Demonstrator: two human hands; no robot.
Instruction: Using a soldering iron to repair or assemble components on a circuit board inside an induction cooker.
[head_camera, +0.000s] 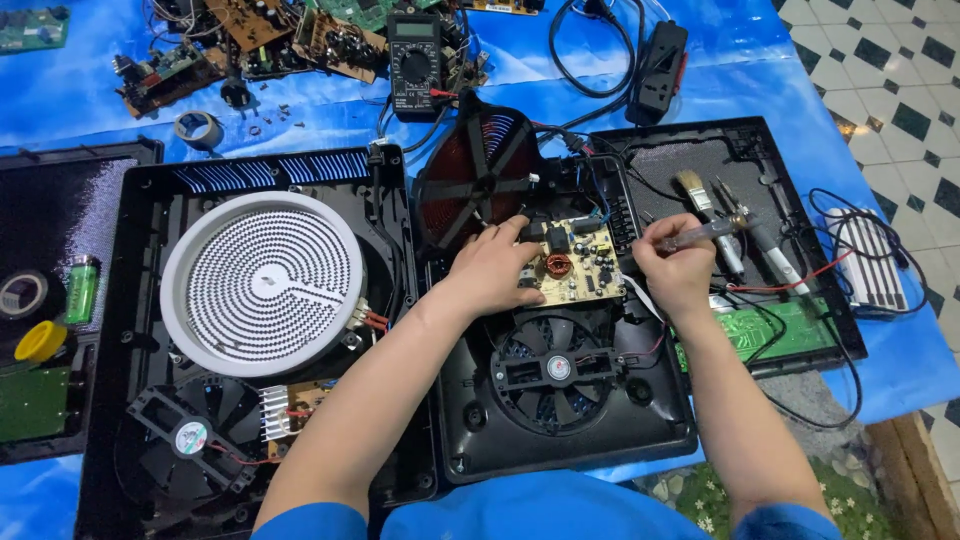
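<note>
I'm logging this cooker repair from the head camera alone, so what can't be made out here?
- Left hand covers the left edge of the yellow circuit board; what its fingers touch is hidden.
- Right hand hides the tip of the tool it grips.
- Board parts are too small to identify.
- The black panel is cut off by the left edge.

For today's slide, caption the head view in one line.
Left hand steadies a circuit board; right hand holds a tool.

matt black plastic housing (560, 440), glossy blue plastic sheet (90, 90), metal tweezers (700, 235)
</note>
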